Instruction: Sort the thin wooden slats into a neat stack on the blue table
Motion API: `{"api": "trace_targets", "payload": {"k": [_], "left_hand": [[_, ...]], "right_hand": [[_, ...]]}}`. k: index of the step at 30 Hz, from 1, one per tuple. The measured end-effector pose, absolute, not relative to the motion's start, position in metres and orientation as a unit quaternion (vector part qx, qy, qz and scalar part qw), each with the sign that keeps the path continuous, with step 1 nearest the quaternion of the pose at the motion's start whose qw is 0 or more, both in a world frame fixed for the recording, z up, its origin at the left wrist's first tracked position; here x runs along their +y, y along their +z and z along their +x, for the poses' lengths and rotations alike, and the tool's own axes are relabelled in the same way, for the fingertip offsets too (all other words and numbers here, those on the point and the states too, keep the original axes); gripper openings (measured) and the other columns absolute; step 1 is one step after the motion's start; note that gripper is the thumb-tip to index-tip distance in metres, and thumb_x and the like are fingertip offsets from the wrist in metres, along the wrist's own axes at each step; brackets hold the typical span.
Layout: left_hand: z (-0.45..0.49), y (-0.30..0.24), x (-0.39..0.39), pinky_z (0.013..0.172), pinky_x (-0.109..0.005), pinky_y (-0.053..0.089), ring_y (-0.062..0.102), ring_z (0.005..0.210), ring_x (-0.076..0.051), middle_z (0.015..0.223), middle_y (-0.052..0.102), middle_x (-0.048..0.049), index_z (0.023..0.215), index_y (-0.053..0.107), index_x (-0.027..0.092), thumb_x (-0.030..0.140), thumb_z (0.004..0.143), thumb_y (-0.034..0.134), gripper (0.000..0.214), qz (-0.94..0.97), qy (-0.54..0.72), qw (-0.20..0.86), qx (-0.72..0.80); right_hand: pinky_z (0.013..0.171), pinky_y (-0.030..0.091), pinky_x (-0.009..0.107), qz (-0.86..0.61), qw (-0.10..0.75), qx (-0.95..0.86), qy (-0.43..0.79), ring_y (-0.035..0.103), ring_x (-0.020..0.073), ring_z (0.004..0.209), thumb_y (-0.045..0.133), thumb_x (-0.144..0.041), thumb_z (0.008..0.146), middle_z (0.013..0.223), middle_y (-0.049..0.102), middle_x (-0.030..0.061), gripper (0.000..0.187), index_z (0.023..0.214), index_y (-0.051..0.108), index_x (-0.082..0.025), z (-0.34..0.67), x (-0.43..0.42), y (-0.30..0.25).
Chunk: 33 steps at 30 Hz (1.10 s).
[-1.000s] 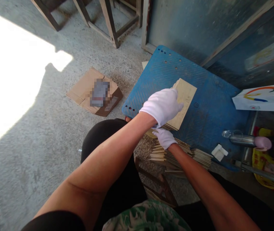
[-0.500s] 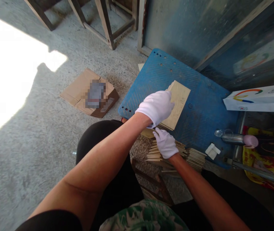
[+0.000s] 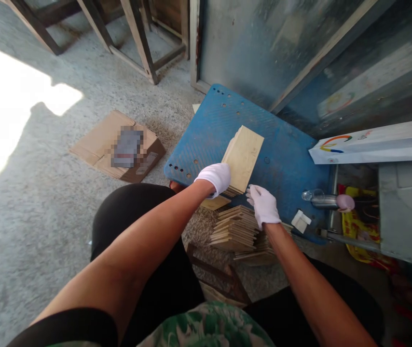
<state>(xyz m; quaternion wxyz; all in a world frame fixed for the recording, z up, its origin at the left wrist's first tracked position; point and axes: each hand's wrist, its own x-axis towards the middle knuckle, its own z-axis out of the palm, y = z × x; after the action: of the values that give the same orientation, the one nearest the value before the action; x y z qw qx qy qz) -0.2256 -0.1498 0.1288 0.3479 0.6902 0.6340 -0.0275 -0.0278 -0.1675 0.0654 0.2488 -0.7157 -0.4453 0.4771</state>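
Observation:
A neat stack of thin pale wooden boards (image 3: 244, 154) lies on a blue perforated panel (image 3: 206, 130). My left hand (image 3: 215, 177), in a white glove, grips the stack's near left corner. My right hand (image 3: 264, 206), also gloved, hovers with fingers apart beside the stack's near right corner. It is just above a looser pile of similar boards (image 3: 233, 230) at the panel's near edge. Both forearms reach in from the bottom of the view.
A flattened cardboard box (image 3: 97, 144) lies on the concrete floor to the left. To the right are a white printed carton (image 3: 365, 144), a metal bottle with a pink cap (image 3: 323, 200) and a small white piece (image 3: 301, 220). Wooden frames (image 3: 137, 33) and a metal door (image 3: 256, 43) stand behind.
My left hand slid back from the top of the stack to its near corner. My right hand rose from under the left arm to beside the stack. The view shifted right.

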Motion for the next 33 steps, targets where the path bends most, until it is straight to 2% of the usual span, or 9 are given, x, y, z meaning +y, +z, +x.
{"api": "trace_targets", "payload": {"k": [7, 10, 14, 17, 20, 25, 28, 33], "left_hand": [[-0.219, 0.135, -0.155, 0.079, -0.035, 0.052, 0.066, 0.097, -0.028, 0.108, 0.064, -0.0226, 0.127, 0.045, 0.006, 0.015, 0.086, 0.041, 0.043, 0.657, -0.044, 0.361, 0.660], [-0.209, 0.136, -0.159, 0.077, -0.041, 0.051, 0.065, 0.097, -0.032, 0.117, 0.056, -0.0271, 0.133, 0.037, 0.005, 0.017, 0.085, 0.042, 0.051, 0.657, -0.073, 0.336, 0.671], [-0.194, 0.137, -0.168, 0.090, -0.046, 0.042, 0.056, 0.109, -0.036, 0.125, 0.048, -0.0308, 0.134, 0.036, 0.002, 0.019, 0.084, 0.045, 0.054, 0.680, -0.091, 0.282, 0.671], [-0.187, 0.137, -0.175, 0.100, -0.047, 0.031, 0.046, 0.118, -0.036, 0.125, 0.049, -0.0286, 0.134, 0.038, 0.001, 0.022, 0.083, 0.048, 0.056, 0.708, -0.077, 0.265, 0.650], [-0.184, 0.133, -0.177, 0.103, -0.047, 0.028, 0.041, 0.122, -0.034, 0.127, 0.048, -0.0249, 0.134, 0.039, 0.003, 0.023, 0.083, 0.047, 0.055, 0.724, -0.054, 0.270, 0.632], [-0.187, 0.132, -0.177, 0.102, -0.046, 0.032, 0.046, 0.119, -0.033, 0.123, 0.053, -0.0200, 0.132, 0.041, 0.007, 0.027, 0.084, 0.048, 0.052, 0.734, -0.022, 0.292, 0.612], [-0.188, 0.137, -0.176, 0.095, -0.043, 0.039, 0.051, 0.114, -0.033, 0.119, 0.057, -0.0204, 0.130, 0.043, 0.008, 0.030, 0.085, 0.047, 0.050, 0.715, 0.004, 0.319, 0.622], [-0.192, 0.140, -0.163, 0.080, -0.037, 0.047, 0.064, 0.095, -0.028, 0.108, 0.066, -0.0189, 0.133, 0.039, 0.010, 0.035, 0.088, 0.045, 0.053, 0.576, 0.115, 0.447, 0.675]], "right_hand": [[0.068, 0.054, 0.022, -0.721, 0.233, -0.353, 0.549, 0.065, 0.0128, 0.080, 0.057, -0.031, 0.083, 0.099, 0.069, 0.0051, 0.021, 0.097, 0.064, -0.017, -0.051, -0.153, 0.073], [0.068, 0.054, 0.023, -0.717, 0.246, -0.348, 0.552, 0.064, 0.0136, 0.080, 0.057, -0.033, 0.083, 0.092, 0.069, 0.0037, 0.021, 0.095, 0.064, -0.017, -0.054, -0.154, 0.069], [0.070, 0.054, 0.024, -0.709, 0.255, -0.317, 0.577, 0.064, 0.0124, 0.079, 0.055, -0.036, 0.084, 0.095, 0.068, 0.0032, 0.021, 0.094, 0.062, -0.018, -0.051, -0.154, 0.063], [0.069, 0.055, 0.024, -0.716, 0.248, -0.313, 0.572, 0.064, 0.0123, 0.077, 0.055, -0.041, 0.086, 0.095, 0.068, 0.0040, 0.026, 0.095, 0.061, -0.018, -0.042, -0.149, 0.059], [0.066, 0.056, 0.026, -0.716, 0.247, -0.326, 0.566, 0.064, 0.0136, 0.072, 0.063, -0.045, 0.081, 0.086, 0.068, 0.0034, 0.031, 0.096, 0.063, -0.017, -0.030, -0.142, 0.056], [0.062, 0.057, 0.027, -0.702, 0.279, -0.318, 0.573, 0.065, 0.0142, 0.066, 0.075, -0.043, 0.072, 0.080, 0.070, 0.0028, 0.036, 0.092, 0.066, -0.015, -0.013, -0.134, 0.059], [0.058, 0.057, 0.026, -0.679, 0.301, -0.310, 0.593, 0.066, 0.0146, 0.063, 0.079, -0.042, 0.068, 0.077, 0.071, 0.0034, 0.037, 0.090, 0.066, -0.015, -0.008, -0.133, 0.071], [0.053, 0.056, 0.025, -0.633, 0.330, -0.298, 0.634, 0.067, 0.0155, 0.062, 0.083, -0.044, 0.060, 0.075, 0.072, 0.0027, 0.041, 0.083, 0.064, -0.017, -0.009, -0.144, 0.101]]}}
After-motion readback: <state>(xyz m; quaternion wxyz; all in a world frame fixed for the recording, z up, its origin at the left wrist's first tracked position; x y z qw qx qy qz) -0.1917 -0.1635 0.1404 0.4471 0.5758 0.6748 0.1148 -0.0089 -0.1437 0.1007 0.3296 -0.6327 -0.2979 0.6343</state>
